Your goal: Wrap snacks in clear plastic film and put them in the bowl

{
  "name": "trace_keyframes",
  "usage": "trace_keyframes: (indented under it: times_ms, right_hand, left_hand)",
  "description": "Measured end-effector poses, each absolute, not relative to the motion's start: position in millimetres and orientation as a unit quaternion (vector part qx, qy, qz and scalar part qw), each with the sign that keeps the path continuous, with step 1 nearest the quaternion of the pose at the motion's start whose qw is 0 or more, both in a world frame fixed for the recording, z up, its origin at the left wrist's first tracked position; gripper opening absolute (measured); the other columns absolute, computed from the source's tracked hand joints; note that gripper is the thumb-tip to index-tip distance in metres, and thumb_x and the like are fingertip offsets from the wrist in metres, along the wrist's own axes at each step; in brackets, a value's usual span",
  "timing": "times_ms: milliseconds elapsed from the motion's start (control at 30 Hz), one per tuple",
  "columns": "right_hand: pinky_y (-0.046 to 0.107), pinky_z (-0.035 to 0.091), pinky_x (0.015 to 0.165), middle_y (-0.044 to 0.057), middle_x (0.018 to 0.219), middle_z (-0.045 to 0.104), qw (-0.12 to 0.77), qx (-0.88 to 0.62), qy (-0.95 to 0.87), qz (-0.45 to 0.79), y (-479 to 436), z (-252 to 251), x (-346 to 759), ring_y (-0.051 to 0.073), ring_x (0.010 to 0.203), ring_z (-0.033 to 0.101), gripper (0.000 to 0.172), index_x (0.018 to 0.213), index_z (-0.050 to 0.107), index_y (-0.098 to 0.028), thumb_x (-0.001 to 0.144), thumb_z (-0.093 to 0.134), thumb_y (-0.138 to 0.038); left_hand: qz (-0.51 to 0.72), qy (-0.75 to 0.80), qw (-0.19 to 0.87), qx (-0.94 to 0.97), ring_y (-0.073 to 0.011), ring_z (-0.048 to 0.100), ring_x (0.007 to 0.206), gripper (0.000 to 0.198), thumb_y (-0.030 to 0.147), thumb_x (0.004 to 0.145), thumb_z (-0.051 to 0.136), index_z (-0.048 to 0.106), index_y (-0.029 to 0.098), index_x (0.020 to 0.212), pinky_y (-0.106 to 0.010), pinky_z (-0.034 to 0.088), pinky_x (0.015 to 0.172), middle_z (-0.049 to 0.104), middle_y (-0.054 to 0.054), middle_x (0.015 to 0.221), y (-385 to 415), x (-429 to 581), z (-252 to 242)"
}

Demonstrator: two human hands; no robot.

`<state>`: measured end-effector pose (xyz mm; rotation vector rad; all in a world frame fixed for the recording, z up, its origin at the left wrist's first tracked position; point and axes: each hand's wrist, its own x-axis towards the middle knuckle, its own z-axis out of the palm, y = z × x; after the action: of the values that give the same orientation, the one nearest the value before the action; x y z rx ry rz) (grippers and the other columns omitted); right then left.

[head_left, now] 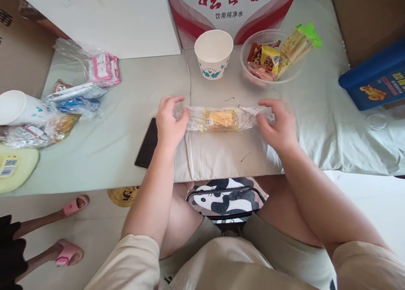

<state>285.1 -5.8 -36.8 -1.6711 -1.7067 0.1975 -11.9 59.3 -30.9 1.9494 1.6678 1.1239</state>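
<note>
A yellow snack packet (220, 119) lies on the cloth-covered table, enclosed in a long strip of clear plastic wrap (194, 120) that spreads out to both sides. At the strip's left end is my left hand (171, 123), fingers curved, with a gap between thumb and forefinger. My right hand (278, 125) is at the other end, its thumb by the film and its fingers apart and slightly blurred. Whether either hand touches the film is hard to tell. A dark phone (147, 146) lies partly behind my left wrist.
Behind stand a white paper cup (213, 55) and a clear plastic bowl (249, 68) of snacks, before a printed carton (234, 15). At left are wrapped packets (79, 106) and a tipped paper cup (19, 108). A blue container (373, 79) is at right. Another person's pink slippers (69, 252) show on the floor.
</note>
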Motion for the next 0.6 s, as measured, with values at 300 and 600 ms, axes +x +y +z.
trace_keyframes:
  times_ms: [300, 600]
  right_hand:
    - [0.050, 0.049, 0.090, 0.011, 0.091, 0.070, 0.287, -0.659, -0.694, 0.031, 6, -49, 287, 0.032, 0.099, 0.065, 0.026, 0.101, 0.074, -0.022, 0.087, 0.052, -0.024]
    - [0.047, 0.051, 0.090, 0.009, 0.092, 0.069, 0.362, -0.630, -0.686, 0.046, -1, -39, 285, 0.028, 0.096, 0.065, 0.013, 0.085, 0.062, -0.024, 0.083, 0.051, -0.019]
  left_hand:
    - [0.304, 0.573, 0.205, 0.733, -0.0275, 0.065, 0.120, 0.018, 0.018, 0.084, 0.066, 0.073, 0.021, 0.101, -0.045, 0.049, 0.111, 0.072, -0.009, 0.120, 57, -9, -35]
    - [0.306, 0.586, 0.224, 0.716, -0.0266, 0.068, 0.113, 0.028, 0.017, 0.081, 0.067, 0.069, 0.023, 0.108, -0.042, 0.052, 0.104, 0.075, -0.007, 0.116, 54, -7, -26]
